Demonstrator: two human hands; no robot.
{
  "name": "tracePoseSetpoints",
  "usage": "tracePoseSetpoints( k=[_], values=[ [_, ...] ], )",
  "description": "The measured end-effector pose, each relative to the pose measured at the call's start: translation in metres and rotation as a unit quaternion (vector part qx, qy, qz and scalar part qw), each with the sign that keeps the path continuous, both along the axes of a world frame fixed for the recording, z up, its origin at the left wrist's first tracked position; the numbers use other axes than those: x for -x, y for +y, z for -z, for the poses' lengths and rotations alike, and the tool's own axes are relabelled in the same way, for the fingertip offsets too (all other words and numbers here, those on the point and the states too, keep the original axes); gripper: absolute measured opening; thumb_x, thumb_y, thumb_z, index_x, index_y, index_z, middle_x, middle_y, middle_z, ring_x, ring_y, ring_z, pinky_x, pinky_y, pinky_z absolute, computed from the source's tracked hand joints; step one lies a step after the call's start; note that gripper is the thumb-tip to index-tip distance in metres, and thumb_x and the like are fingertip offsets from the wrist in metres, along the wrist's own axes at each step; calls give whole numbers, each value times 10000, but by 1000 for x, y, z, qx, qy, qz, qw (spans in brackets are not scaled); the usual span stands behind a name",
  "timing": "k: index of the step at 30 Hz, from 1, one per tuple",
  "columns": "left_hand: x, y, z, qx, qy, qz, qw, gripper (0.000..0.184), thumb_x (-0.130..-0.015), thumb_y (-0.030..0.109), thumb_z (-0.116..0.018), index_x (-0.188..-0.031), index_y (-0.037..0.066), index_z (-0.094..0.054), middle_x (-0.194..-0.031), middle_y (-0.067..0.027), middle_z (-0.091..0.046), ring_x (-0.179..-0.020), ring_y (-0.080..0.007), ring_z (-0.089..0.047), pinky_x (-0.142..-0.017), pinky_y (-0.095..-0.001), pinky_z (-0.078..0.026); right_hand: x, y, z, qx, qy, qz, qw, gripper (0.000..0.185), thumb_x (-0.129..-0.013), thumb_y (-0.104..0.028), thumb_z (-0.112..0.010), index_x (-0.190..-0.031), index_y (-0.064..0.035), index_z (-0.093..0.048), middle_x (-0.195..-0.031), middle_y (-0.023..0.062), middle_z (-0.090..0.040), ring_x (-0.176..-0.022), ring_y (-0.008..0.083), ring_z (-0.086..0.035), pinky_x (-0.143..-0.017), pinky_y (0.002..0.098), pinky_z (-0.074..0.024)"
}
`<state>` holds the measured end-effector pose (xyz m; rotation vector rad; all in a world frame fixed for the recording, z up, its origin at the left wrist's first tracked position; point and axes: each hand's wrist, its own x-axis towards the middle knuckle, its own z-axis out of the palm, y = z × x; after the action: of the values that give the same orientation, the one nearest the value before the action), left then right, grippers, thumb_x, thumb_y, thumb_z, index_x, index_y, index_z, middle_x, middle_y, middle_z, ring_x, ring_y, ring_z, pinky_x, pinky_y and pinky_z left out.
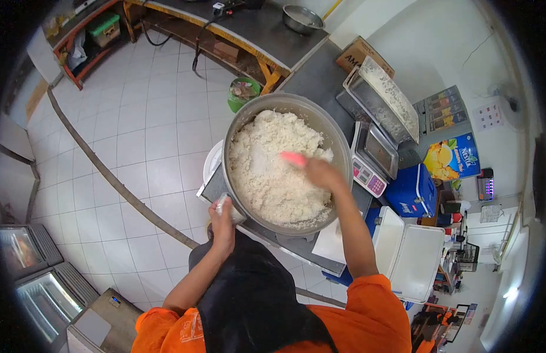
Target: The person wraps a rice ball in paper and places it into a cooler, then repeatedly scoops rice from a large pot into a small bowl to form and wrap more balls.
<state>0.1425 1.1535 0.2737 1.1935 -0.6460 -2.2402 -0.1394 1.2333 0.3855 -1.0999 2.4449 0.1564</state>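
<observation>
A large metal pot [343, 138] full of white cooked rice [273, 194] stands on the counter in front of me. My right hand [323, 175] reaches over the rice, closed on a pink-red utensil [293, 157]; the rest of the utensil is hidden, so I cannot tell its exact kind. At the pot's near left side, my left hand [223, 222] is closed around a whitish piece [233, 213] beside the rim. Whether that piece is a cloth or the pot's handle is unclear.
Right of the pot are a pink-keyed scale [368, 176], tilted metal trays [385, 97] and a blue cooler [409, 191]. An open white cooler lid [417, 262] lies nearer me. A green bin [243, 93] stands on the floor beyond the pot, and a metal bowl [302, 19] sits on the far counter.
</observation>
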Motion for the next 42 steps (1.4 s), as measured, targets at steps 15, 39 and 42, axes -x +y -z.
tracePoseSetpoints(
  k=[15,39,42],
  values=[
    [13,4,15,122,-83,49,988,688,-938,418,-686,-1347,25,-298,-1191,-150,-499,-1089,-188,-485,-943,-307,-406,82,-25,64,8,-239,179,954,269,-875,-214,-616,-946,24,-721,-666,100,-599,-537,167,-514,-524,377,-423],
    [5,15,8,8,-55,53,997,617,-980,388,-626,-1368,34,-302,-1270,-140,-468,-1138,-198,-474,-976,-310,-399,-34,3,-10,-120,-108,-185,969,278,-852,-175,-542,-1059,-123,-721,-1006,156,-722,-936,351,-700,-782,495,-549],
    [6,19,14,24,-73,55,996,607,-986,392,-611,-1364,23,-312,-1268,-143,-463,-1132,-199,-471,-982,-311,-395,-27,3,41,-164,-113,-235,951,279,-854,-208,-553,-1064,-143,-725,-999,133,-726,-932,337,-698,-761,490,-546]
  ],
)
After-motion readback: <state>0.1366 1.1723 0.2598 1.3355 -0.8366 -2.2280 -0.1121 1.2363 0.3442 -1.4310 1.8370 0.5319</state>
